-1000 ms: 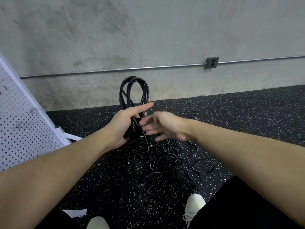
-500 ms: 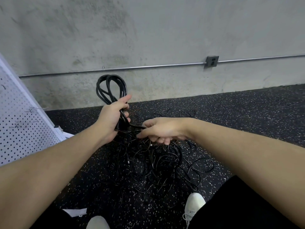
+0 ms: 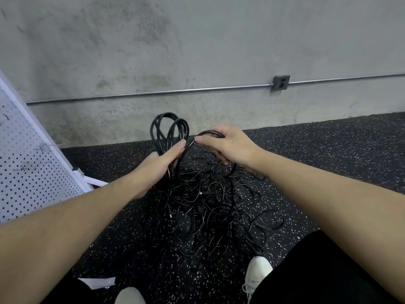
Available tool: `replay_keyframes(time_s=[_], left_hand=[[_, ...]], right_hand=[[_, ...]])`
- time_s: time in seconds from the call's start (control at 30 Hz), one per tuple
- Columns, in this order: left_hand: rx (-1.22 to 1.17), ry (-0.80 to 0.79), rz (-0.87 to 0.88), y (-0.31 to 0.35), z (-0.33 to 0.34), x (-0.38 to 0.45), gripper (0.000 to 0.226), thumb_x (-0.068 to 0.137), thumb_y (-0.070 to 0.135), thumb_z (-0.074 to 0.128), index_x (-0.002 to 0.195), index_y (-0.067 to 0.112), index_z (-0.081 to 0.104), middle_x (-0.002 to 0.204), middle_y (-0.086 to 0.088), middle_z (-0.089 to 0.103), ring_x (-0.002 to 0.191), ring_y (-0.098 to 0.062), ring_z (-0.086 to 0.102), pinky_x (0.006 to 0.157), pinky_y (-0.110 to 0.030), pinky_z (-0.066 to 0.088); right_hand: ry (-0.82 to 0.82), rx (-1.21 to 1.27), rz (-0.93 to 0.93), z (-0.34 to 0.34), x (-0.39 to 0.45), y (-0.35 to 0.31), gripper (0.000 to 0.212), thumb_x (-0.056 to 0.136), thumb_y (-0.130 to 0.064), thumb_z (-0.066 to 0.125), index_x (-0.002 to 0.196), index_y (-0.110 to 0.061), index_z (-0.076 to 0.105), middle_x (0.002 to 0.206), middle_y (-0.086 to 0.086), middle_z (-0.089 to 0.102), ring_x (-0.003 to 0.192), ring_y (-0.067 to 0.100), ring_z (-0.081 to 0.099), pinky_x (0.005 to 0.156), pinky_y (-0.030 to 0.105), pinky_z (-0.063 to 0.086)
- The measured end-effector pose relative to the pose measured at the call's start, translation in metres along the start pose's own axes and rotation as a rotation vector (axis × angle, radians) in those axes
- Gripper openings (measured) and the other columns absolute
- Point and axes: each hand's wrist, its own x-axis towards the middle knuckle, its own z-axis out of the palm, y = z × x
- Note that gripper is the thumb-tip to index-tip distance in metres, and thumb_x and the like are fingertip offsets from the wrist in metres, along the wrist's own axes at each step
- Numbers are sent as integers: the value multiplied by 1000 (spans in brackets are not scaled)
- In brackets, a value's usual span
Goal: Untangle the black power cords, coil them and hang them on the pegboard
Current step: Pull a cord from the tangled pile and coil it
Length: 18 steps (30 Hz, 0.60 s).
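A bundle of black cord loops [image 3: 169, 130] is gripped in the left hand [image 3: 161, 164], fingers curled round the gathered strands, the loops standing upright above the fist; a further strand of the same black cord [image 3: 208, 133] is pinched between thumb and curled fingers of the right hand [image 3: 228, 144], just beside the left hand, arching over to it; below both hands a tangled heap of black power cords [image 3: 208, 207] is spread on the speckled black floor [image 3: 328, 154]; a white pegboard [image 3: 26, 172] with metal hooks is seen leaning at the left, well apart from the coil; a grey concrete wall [image 3: 197, 51] carries a conduit and an outlet box [image 3: 281, 82]; white shoes [image 3: 256, 275] are seen at the bottom edge.
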Motion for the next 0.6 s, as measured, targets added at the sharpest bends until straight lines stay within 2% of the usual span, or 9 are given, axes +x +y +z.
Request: replay_keyframes(time_s=[0.07, 0.17, 0.27, 0.33, 0.37, 0.4, 0.5, 0.53, 0.6], left_hand=[[41, -77, 48, 1, 6, 0, 78, 61, 96, 59, 117, 43, 73, 110, 13, 75, 111, -12, 66, 119, -47, 36], [67, -153, 129, -3, 10, 2, 60, 60, 68, 81, 115, 45, 70, 118, 25, 72, 116, 6, 62, 120, -38, 37], [76, -130, 196, -2, 13, 1, 44, 78, 31, 67, 110, 61, 69, 136, 11, 66, 127, -5, 58, 120, -39, 35], [58, -118, 174, -1, 12, 0, 43, 89, 17, 57, 115, 47, 74, 133, 0, 55, 110, -13, 64, 102, -34, 46], [38, -134, 172, -1, 12, -1, 39, 89, 16, 54, 108, 40, 77, 95, 7, 70, 84, -9, 64, 86, -33, 48], [24, -151, 176, 0, 12, -3, 33, 83, 19, 52, 97, 35, 77, 80, 10, 50, 72, -11, 57, 77, -34, 45], [-5, -177, 222, 5, 17, -7, 18, 69, 18, 48, 71, 26, 64, 81, -3, 56, 68, -12, 48, 71, -39, 40], [-25, -193, 242, 8, 19, -8, 16, 68, 16, 47, 68, 25, 60, 82, -6, 57, 67, -12, 47, 69, -38, 40], [-33, -244, 294, 12, 25, -9, 16, 66, 11, 47, 65, 24, 56, 85, -7, 59, 66, -10, 46, 65, -32, 40]], right_hand=[[40, 9, 19, 0, -1, -3, 12, 89, -35, 77, 90, -23, 74, 54, -5, 50, 41, 9, 38, 41, 21, 32], [24, 67, 40, 2, -1, -5, 17, 94, -28, 72, 95, -12, 72, 47, -15, 52, 39, 0, 40, 41, 14, 30], [-20, 126, 43, 4, 4, -5, 20, 102, -34, 59, 92, -19, 69, 55, -19, 52, 52, 1, 37, 54, 21, 30], [-60, 182, 21, 3, 4, -7, 19, 105, -28, 53, 97, -23, 70, 61, -22, 56, 58, -3, 45, 62, 20, 31], [-66, 206, -1, 3, 4, -9, 19, 105, -23, 52, 98, -23, 70, 64, -24, 60, 62, -5, 50, 65, 18, 33], [-58, 227, -28, 4, 3, -11, 19, 105, -20, 53, 99, -23, 70, 73, -22, 67, 67, -7, 57, 67, 14, 37], [87, 218, -81, 9, 6, -12, 15, 99, -25, 63, 92, -26, 77, 111, -6, 74, 101, 1, 67, 83, 12, 45], [146, 215, -88, 11, 8, -11, 13, 97, -27, 67, 88, -29, 77, 114, -4, 73, 103, 6, 67, 87, 16, 45], [262, 290, -82, 12, 10, -9, 8, 90, -27, 76, 85, -27, 70, 101, -5, 71, 86, 8, 64, 81, 24, 47]])
